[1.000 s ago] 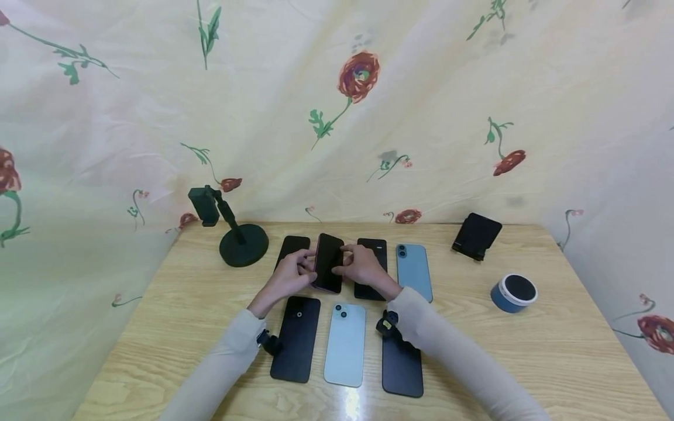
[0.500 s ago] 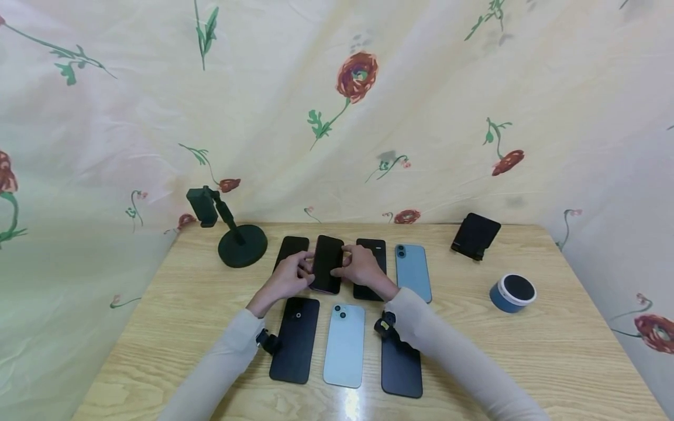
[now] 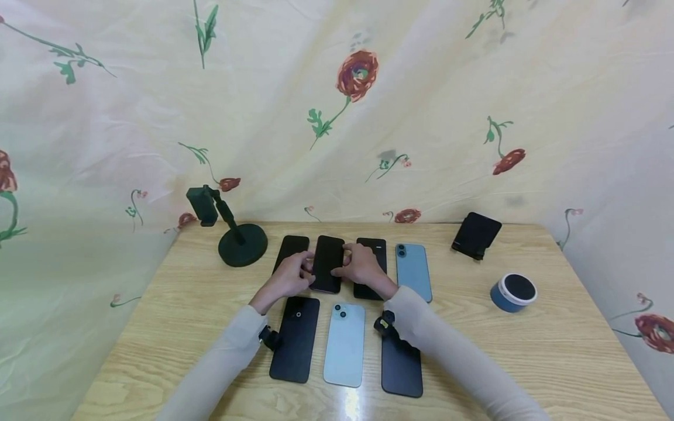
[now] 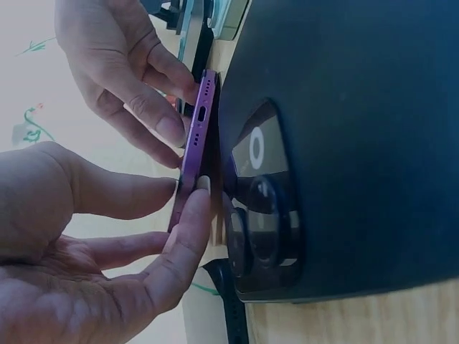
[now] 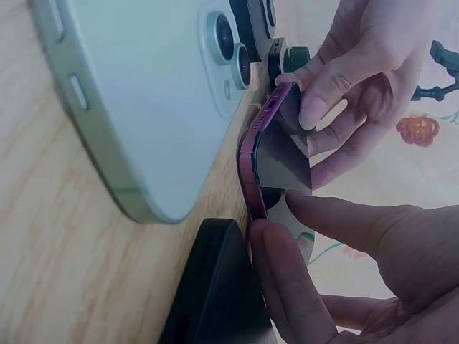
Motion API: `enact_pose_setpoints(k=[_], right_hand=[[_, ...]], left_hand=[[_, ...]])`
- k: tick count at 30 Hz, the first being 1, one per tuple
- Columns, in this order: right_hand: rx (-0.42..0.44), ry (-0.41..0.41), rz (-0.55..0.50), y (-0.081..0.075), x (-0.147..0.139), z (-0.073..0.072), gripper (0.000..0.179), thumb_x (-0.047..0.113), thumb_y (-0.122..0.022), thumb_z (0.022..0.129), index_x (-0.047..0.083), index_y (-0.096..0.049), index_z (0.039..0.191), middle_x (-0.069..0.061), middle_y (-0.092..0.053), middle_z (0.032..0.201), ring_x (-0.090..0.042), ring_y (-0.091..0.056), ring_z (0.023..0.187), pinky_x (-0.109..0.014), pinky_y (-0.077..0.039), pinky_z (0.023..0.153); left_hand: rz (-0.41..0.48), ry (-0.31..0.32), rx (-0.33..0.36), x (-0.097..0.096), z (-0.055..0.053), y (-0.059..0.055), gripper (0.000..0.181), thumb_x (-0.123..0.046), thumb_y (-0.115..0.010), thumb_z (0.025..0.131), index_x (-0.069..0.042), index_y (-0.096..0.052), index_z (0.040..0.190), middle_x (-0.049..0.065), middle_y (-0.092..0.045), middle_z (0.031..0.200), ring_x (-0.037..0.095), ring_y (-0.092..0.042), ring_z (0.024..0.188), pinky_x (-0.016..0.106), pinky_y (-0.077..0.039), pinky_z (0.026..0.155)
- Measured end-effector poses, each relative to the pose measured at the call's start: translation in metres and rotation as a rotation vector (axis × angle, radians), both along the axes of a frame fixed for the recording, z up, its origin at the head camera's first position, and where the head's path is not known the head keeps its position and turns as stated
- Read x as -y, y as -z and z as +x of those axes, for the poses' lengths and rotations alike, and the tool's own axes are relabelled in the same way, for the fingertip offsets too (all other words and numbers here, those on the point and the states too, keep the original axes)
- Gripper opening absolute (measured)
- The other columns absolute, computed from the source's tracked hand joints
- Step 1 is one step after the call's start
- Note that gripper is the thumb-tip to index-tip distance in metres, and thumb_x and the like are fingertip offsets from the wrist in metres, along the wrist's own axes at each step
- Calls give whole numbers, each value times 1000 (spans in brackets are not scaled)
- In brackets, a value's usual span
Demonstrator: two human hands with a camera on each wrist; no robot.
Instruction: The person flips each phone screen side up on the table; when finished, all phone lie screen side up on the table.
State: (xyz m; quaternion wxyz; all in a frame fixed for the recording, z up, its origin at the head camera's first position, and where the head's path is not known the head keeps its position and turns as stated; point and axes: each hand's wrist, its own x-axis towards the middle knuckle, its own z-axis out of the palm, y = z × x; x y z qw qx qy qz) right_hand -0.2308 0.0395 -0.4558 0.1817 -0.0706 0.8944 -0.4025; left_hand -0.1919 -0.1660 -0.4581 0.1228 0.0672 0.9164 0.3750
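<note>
A smartphone [image 3: 327, 264] with a dark screen facing up and a purple edge [image 4: 197, 122] sits in the back row on the wooden table. My left hand [image 3: 289, 276] holds its left long side between thumb and fingers. On the opposite side my right hand [image 3: 363, 268] pinches the edge, its thumb over the glass in the right wrist view. Close to my left hand lies a black phone [image 3: 293, 247], partly covered by it. Another black phone [image 3: 378, 250] is partly hidden under my right hand. Whether the held phone rests fully flat cannot be told.
In front lie a dark phone [image 3: 296, 345], a pale blue phone [image 3: 344, 348] and another dark phone [image 3: 402, 374]. A blue phone [image 3: 414, 272] is at back right. Around them stand a black round-based stand [image 3: 243, 245], a black folding holder [image 3: 476, 235] and a blue-and-white round device [image 3: 513, 293].
The purple-edged phone has been lowered slightly and looks flatter and straighter than a second ago. Both hands keep hold of it and have barely moved.
</note>
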Motion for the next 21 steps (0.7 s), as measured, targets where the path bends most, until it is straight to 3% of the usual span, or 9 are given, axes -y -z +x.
enact_pose_setpoints(k=[13,21], right_hand=[[-53,-2,90,-2,1,0,82,20,-87,86,-2,-47,153,-9,-67,94,-18,-63,72,-24,-45,64],[-65,12,84,-1,-1,1,82,19,-88,84,-2,-48,152,-9,-67,95,-19,-63,76,-25,-45,68]], left_hand=[[-79,14,45,-7,-1,-5,61,-5,-71,95,-1,-49,151,11,-62,114,17,-59,87,31,-48,78],[-88,23,43,-12,-2,-7,62,-4,-72,94,4,-48,151,12,-62,112,19,-61,93,37,-51,88]])
